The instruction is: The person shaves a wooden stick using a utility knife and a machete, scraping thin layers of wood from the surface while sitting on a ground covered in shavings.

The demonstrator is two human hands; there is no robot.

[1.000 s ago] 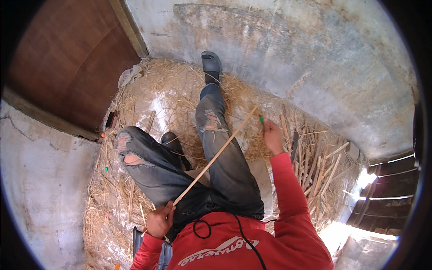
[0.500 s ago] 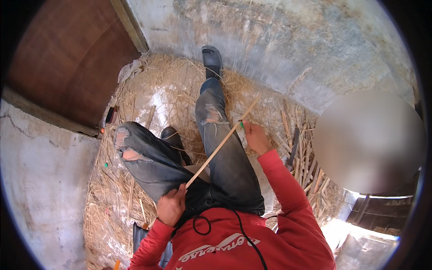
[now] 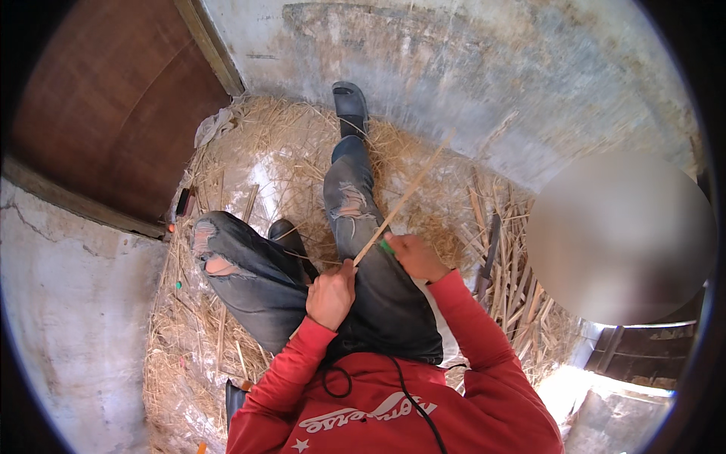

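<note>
A long, thin strip of pale wood or bamboo point(image 3: 406, 199) slants across my lap, its far end pointing up and right. My left hand point(image 3: 330, 298) is closed round the strip's near end, over the middle of my lap. Close to it on the right, my right hand point(image 3: 416, 257) is closed on a small green tool point(image 3: 386, 246), set against the strip just beyond my left fingers. Only the green part of this tool shows; whether it has a blade cannot be made out.
Straw and shavings point(image 3: 280, 136) litter the floor round my legs. On the right lies a pile of split sticks point(image 3: 522, 280) with a dark flat blade-like piece point(image 3: 491, 253) beside it. A stained wall point(image 3: 454, 68) stands ahead, a brown door panel point(image 3: 113, 113) at the left.
My left hand has moved up and right, pushing the strip farther out. My right hand has come down and left along it, so the two hands are now close together.
</note>
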